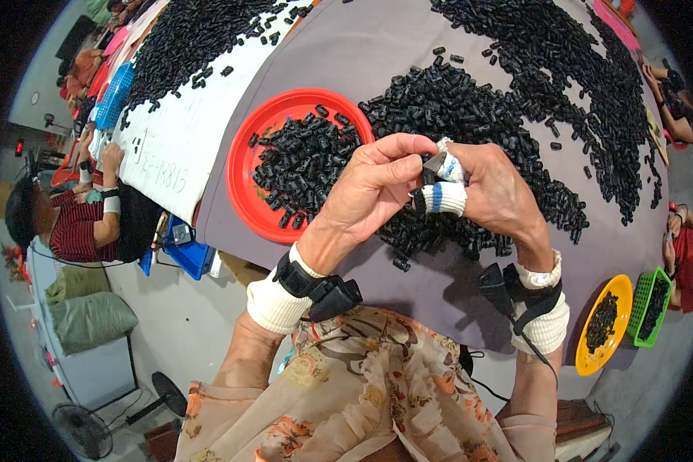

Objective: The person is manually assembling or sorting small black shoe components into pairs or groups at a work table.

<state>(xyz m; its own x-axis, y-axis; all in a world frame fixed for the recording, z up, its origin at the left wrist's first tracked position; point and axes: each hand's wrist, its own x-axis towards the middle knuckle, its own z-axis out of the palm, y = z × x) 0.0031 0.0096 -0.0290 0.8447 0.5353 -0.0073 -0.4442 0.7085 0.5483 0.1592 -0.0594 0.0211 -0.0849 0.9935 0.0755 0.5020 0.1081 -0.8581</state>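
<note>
Both my hands meet above the table, in front of a heap of small black plastic parts (446, 100). My left hand (366, 189) is closed in a pinch, thumb against fingertips, on a small black plastic part (426, 175) that is mostly hidden. My right hand (500, 189) is curled closed against it, with white cloth covers (445, 199) on some fingers. A small grey, flat, blade-like piece (436, 162) shows between the hands; its kind and most of what the right fingers hold are hidden. Left of my hands stands a red basin (242, 204) holding many black parts.
More black parts (608, 131) spread across the grey-covered table (300, 61). A yellow plate (625, 296) and a green basket (645, 329) stand at the right. Co-workers sit along both sides, one in a striped shirt (77, 227) at the left. A fan (83, 430) stands lower left.
</note>
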